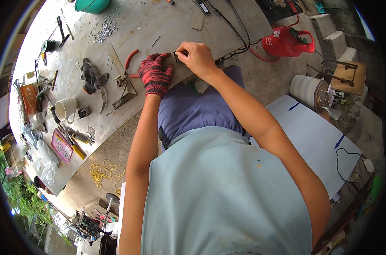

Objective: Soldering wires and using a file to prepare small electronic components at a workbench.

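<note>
Your right hand (192, 56) pinches a dark piece (176, 56) at the grey table (171, 25); I cannot tell if your left hand (156, 74) holds anything. Yellow cord (98, 172) litters the floor (256, 80) at eight o'clock.

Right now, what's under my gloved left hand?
The gray tabletop shows around your left hand, and one red pliers handle reaches its left side. Whether the handle continues underneath, or anything else lies there, is hidden by the hand.

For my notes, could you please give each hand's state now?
Left hand: gloved, on the table; grip cannot be told.
Right hand: closed on a small dark piece.
</note>
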